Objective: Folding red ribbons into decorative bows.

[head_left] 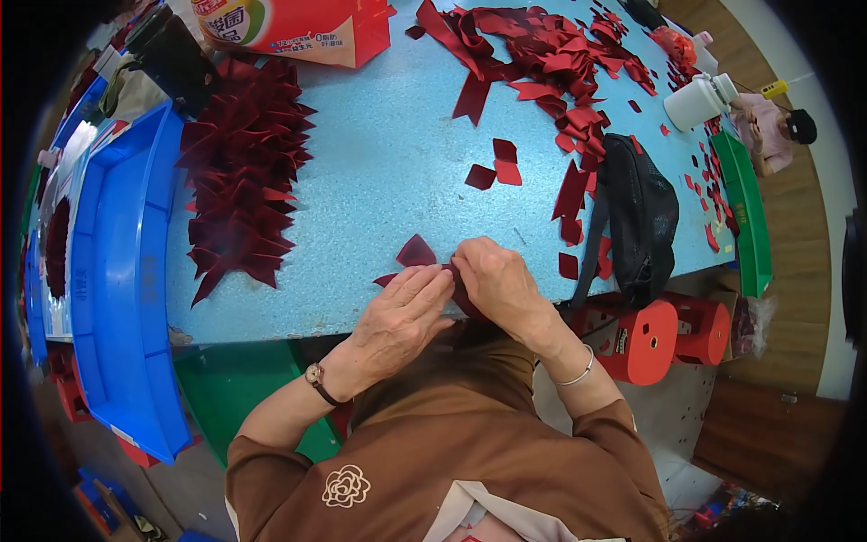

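At the table's near edge, both my hands work on a dark red ribbon (416, 252), whose pointed ends stick out past my fingers. My left hand (395, 316) is closed on it, with the fingers straight and pressed together over the ribbon. Fingertips of my right hand (497, 278) pinch the same ribbon close beside the left fingertips, and part of it hangs below them toward my lap. The fingers cover its middle. Left of my hands lies a long pile of folded dark red ribbon bows (244, 172).
A blue tray (126, 289) flanks the table's left edge. Loose red ribbons (542, 45) and small scraps (495, 165) lie farther off. To the right are a black pouch (639, 217), a white bottle (700, 101) and red stools (646, 339). A red bag (352, 32) stands at the back.
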Demonstrator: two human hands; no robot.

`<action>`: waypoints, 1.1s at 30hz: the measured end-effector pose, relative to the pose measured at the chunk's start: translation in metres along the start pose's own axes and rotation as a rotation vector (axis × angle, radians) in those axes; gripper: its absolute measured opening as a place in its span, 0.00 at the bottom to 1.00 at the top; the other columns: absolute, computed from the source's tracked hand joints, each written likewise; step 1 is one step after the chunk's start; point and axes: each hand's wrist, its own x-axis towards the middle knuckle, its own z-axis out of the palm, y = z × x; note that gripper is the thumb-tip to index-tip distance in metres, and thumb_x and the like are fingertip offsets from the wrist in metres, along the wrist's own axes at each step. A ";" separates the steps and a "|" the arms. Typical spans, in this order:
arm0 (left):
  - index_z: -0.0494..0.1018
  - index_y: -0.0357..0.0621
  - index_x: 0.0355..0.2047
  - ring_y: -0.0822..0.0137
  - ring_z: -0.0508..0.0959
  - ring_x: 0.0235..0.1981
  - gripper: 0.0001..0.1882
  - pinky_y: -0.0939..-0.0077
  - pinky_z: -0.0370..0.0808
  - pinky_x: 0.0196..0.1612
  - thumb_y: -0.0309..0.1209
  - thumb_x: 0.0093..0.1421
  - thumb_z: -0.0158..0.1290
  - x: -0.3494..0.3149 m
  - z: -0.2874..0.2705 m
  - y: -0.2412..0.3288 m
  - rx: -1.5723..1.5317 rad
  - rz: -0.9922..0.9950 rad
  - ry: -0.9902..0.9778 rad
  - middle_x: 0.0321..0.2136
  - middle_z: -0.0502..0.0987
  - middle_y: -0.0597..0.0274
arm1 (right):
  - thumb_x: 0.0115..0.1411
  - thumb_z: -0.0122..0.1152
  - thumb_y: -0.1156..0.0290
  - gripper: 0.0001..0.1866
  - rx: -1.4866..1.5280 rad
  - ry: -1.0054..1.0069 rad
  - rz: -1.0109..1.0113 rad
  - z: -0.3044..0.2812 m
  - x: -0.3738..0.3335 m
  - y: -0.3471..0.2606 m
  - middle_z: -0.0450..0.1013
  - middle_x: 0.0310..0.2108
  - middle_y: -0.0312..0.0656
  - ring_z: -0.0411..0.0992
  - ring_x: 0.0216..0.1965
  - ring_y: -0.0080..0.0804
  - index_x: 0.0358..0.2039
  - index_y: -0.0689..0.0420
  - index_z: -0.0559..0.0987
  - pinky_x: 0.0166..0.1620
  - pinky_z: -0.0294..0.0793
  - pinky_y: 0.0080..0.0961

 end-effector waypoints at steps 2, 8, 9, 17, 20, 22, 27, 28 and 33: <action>0.73 0.32 0.46 0.57 0.68 0.55 0.25 0.62 0.66 0.58 0.32 0.48 0.61 -0.004 0.000 0.000 0.002 -0.008 0.025 0.51 0.70 0.53 | 0.56 0.56 0.76 0.04 -0.059 0.069 0.004 0.002 0.000 0.003 0.71 0.26 0.53 0.71 0.30 0.54 0.28 0.63 0.73 0.32 0.72 0.41; 0.73 0.32 0.46 0.54 0.68 0.56 0.25 0.61 0.66 0.58 0.31 0.48 0.61 -0.016 -0.007 0.004 -0.067 -0.026 0.041 0.51 0.70 0.52 | 0.54 0.59 0.76 0.06 -0.085 0.012 0.020 -0.020 -0.003 0.012 0.72 0.28 0.51 0.72 0.30 0.48 0.32 0.63 0.74 0.31 0.71 0.37; 0.72 0.31 0.45 0.54 0.68 0.55 0.25 0.61 0.66 0.57 0.30 0.46 0.62 -0.018 -0.008 0.005 -0.072 -0.020 0.062 0.50 0.70 0.51 | 0.53 0.61 0.76 0.08 -0.029 -0.008 0.005 -0.024 0.000 0.007 0.73 0.29 0.49 0.73 0.29 0.44 0.34 0.62 0.75 0.31 0.72 0.36; 0.71 0.30 0.45 0.53 0.68 0.54 0.27 0.62 0.65 0.58 0.29 0.43 0.61 -0.022 -0.013 0.013 -0.084 -0.031 0.074 0.48 0.71 0.49 | 0.48 0.64 0.73 0.18 0.367 -0.192 -0.181 -0.015 0.051 -0.031 0.73 0.34 0.44 0.72 0.31 0.37 0.41 0.61 0.75 0.35 0.71 0.32; 0.71 0.30 0.45 0.53 0.69 0.54 0.28 0.62 0.65 0.58 0.30 0.43 0.61 -0.020 -0.013 0.011 -0.072 -0.010 0.092 0.48 0.71 0.50 | 0.47 0.62 0.72 0.14 0.313 -0.367 -0.210 -0.013 0.066 -0.029 0.74 0.31 0.48 0.73 0.32 0.44 0.37 0.61 0.76 0.37 0.72 0.34; 0.71 0.31 0.47 0.54 0.69 0.54 0.27 0.60 0.66 0.58 0.31 0.47 0.61 -0.020 -0.012 0.006 -0.095 -0.026 0.062 0.49 0.71 0.51 | 0.47 0.62 0.72 0.12 0.239 -0.492 -0.198 -0.009 0.071 -0.026 0.74 0.30 0.49 0.73 0.33 0.44 0.34 0.61 0.78 0.37 0.72 0.34; 0.70 0.31 0.48 0.54 0.68 0.55 0.28 0.60 0.66 0.58 0.32 0.46 0.61 -0.031 -0.001 -0.020 -0.108 -0.046 0.058 0.49 0.70 0.51 | 0.48 0.61 0.73 0.06 0.255 -0.332 -0.231 0.020 0.081 -0.018 0.74 0.27 0.48 0.72 0.32 0.46 0.27 0.61 0.78 0.36 0.71 0.36; 0.70 0.31 0.48 0.54 0.68 0.55 0.29 0.60 0.66 0.58 0.32 0.46 0.62 -0.033 0.003 -0.026 -0.114 -0.043 0.060 0.50 0.70 0.51 | 0.48 0.61 0.73 0.06 0.254 -0.329 -0.228 0.027 0.082 -0.016 0.74 0.27 0.48 0.72 0.32 0.46 0.27 0.61 0.78 0.36 0.71 0.36; 0.70 0.31 0.48 0.54 0.68 0.55 0.30 0.60 0.65 0.58 0.32 0.44 0.63 -0.022 0.005 -0.036 -0.132 -0.028 0.066 0.50 0.70 0.51 | 0.48 0.61 0.72 0.05 0.172 -0.182 -0.275 0.031 0.087 -0.006 0.73 0.26 0.47 0.72 0.33 0.46 0.25 0.59 0.78 0.36 0.72 0.38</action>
